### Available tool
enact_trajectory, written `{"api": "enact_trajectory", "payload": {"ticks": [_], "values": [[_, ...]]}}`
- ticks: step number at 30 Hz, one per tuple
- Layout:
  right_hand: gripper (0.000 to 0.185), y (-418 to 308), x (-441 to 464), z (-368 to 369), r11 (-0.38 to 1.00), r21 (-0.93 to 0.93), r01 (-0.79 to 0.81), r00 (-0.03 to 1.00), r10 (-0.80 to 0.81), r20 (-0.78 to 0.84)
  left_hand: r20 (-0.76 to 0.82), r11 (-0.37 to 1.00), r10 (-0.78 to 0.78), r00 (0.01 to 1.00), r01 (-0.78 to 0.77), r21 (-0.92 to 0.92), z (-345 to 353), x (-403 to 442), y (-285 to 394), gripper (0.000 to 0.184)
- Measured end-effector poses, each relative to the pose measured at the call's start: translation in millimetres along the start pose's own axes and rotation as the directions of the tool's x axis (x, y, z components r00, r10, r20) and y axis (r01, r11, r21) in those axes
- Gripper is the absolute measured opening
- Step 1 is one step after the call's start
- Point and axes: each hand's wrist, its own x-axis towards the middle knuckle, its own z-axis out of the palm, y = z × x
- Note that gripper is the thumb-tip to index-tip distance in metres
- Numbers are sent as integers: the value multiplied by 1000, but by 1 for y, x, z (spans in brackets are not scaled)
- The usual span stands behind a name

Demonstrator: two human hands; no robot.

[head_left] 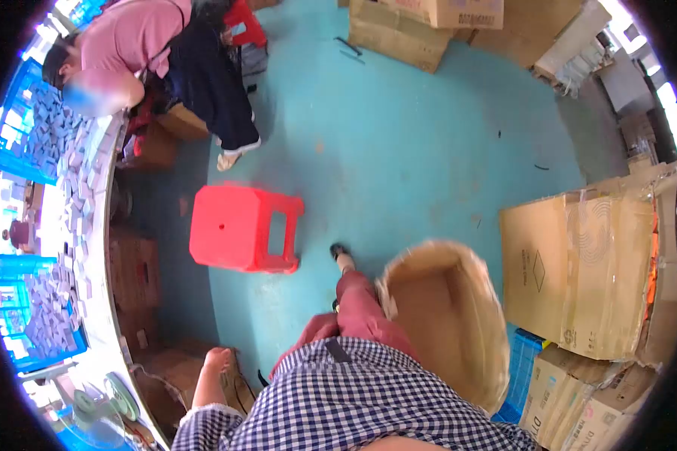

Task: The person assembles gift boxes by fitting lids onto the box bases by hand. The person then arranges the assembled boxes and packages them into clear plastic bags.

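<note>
My left hand [218,359] hangs low at my left side, beside a brown carton under the workbench. It looks small and its fingers are not clear enough to show whether they grip anything. My right hand is out of sight; only a bit of bare arm shows at the bottom edge. Against my right side is an open cardboard box [447,323], its mouth towards me and its inside bare brown. Ahead of my left foot stands a red plastic stool [229,228].
At left runs a workbench [101,293] with blue crates [60,353] of small grey blocks. A co-worker in a pink top [132,41] leans over its far end. Large cartons [572,270] stack up at right; more cartons [399,34] stand ahead.
</note>
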Motion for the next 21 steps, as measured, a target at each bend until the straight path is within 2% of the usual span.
{"api": "enact_trajectory", "payload": {"ticks": [2, 3, 5, 8, 9, 11, 12, 13, 14, 15, 16, 17, 18, 19, 20, 21], "values": [[30, -28, -8, -21, 1000, 2, 17, 1000, -17, 13, -69, 995, 99, 993, -100, -1, 5, -4, 29, 35], [31, -44, -8, -34, 999, -3, 37, 999, -37, 12, -35, 985, 170, 985, -169, 14, 1, 7, 45, 41], [33, -85, 0, -69, 996, -17, 93, 996, -93, -9, -90, 954, 297, 951, -299, -7, 3, -11, 94, 43], [36, -171, 25, -138, 973, -55, 225, 969, -229, -89, -117, 808, 581, 806, -588, -41, -16, -19, 130, 44], [37, -211, 39, -169, 953, -78, 293, 942, -302, -148, -115, 807, 580, 807, -588, -53, -22, -47, 137, 44], [39, -317, 51, -241, 900, -74, 430, 860, -433, -272, -161, 680, 656, 738, -669, -299, -44, -91, 144, 43], [35, -384, 70, -272, 881, -12, 474, 824, -448, -348, -186, 662, 656, 732, -676, -324, -60, -93, 133, 43], [38, -454, 62, -312, 783, 189, 592, 790, -517, -329, -225, 647, 639, 735, -673, -359, -76, -90, 113, 42], [25, -533, 112, -318, 697, 165, 698, 659, -536, -527, -263, 688, 581, 770, -637, -347, -95, -79, 92, 41], [18, -601, 48, -341, 531, 305, 791, 606, -606, -515, -375, 673, 520, 767, -638, -374, -102, -72, 69, 40], [13, -671, -42, -371, 344, 444, 828, 547, -672, -500, -435, 717, 472, 767, -621, -318, -117, -76, 56, 42], [22, -728, -114, -375, 270, 460, 846, 471, -783, -405, -454, 742, 466, 759, -615, -267, -136, -56, 31, 46], [28, -782, -171, -366, 199, 465, 863, 381, -860, -340, -553, 770, 410, 725, -601, -217, -149, -81, 41, 50], [34, -827, -223, -348, 140, 487, 862, 305, -911, -278, -580, 791, 325, 747, -551, -267, -165, -71, 37, 53], [34, -864, -271, -328, 122, 468, 875, 250, -943, -222, -550, 796, 302, 778, -523, -303, -183, -74, 40, 55], [39, -894, -319, -308, 76, 450, 890, 148, -981, -125, -521, 793, 304, 798, -515, -325, -204, -74, 48, 57]]}}
